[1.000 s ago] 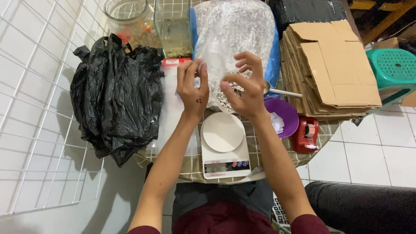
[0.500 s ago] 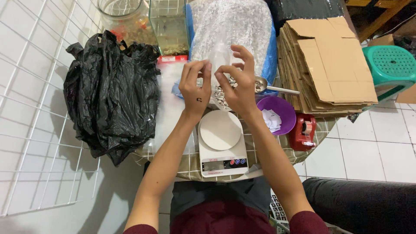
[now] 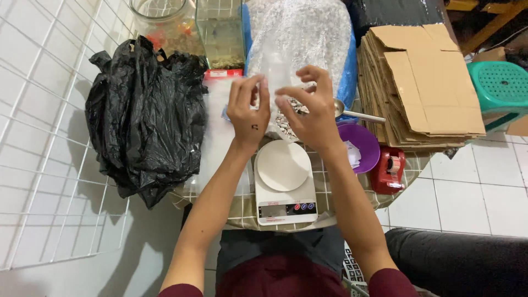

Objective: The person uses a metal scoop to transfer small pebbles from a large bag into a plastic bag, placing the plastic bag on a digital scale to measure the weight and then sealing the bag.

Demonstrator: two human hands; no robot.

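Observation:
My left hand (image 3: 248, 111) and my right hand (image 3: 308, 108) are raised side by side above a white kitchen scale (image 3: 285, 181). Between their fingertips they pinch a small clear plastic bag (image 3: 273, 71), which is hard to make out against the big sack behind it. That clear sack (image 3: 300, 38) stands just beyond the hands, with pale seeds or pebbles (image 3: 286, 124) showing at its foot. The scale's round platform is bare.
A crumpled black plastic bag (image 3: 144, 115) lies left of the scale. Glass jars (image 3: 165, 22) stand at the back left. A purple bowl (image 3: 360, 147) with a metal spoon (image 3: 357, 114), a red tape dispenser (image 3: 389, 169), flattened cardboard (image 3: 421, 82) and a green stool (image 3: 499, 88) are on the right.
The view has shifted slightly. Both hands have kept working the small clear bag between their fingertips, with the fingers drawn closer together above the scale.

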